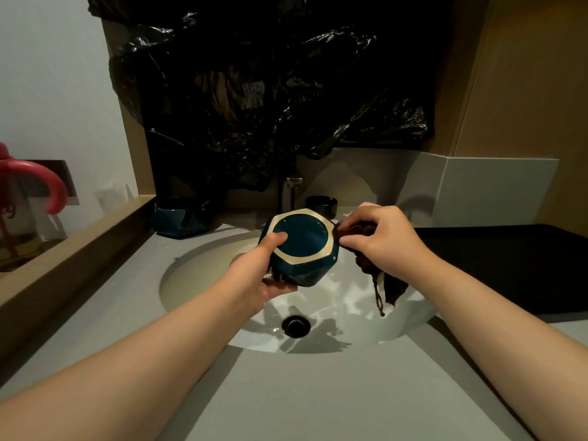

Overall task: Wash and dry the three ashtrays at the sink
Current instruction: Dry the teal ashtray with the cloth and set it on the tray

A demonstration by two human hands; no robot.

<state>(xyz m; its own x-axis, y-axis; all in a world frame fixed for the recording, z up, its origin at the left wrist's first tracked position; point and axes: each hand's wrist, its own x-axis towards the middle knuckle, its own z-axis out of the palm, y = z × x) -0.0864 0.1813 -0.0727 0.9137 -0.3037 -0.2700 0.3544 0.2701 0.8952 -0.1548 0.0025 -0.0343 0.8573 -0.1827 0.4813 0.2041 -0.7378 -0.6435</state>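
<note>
Currently, left hand (254,275) is clamping the teal faceted ashtray (300,246) upside down above the sink basin (197,281), right hand (378,237) fingers pinching a dark cloth (388,284) against its edge; glazed ceramic, likely heavy, slippery, chippable.

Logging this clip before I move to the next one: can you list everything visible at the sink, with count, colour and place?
held ashtray: 1, dark teal with unglazed beige ring, bottom facing the camera, above the basin
teal ashtray: 1, dark teal, on the counter back left
black ashtray: 1, black, round, on the counter behind the basin, right of the faucet
cloth: 1, dark brown, hanging from the right hand over the basin
sink: 1, white basin with black drain, set in a grey counter
faucet: 1, metal, behind the basin
plastic sheet: 1, black, covering the wall above
pink object: 1, pink, far left
left hand: 1, gripping the held ashtray
right hand: 1, fingers pressing the cloth to the ashtray's side
</note>
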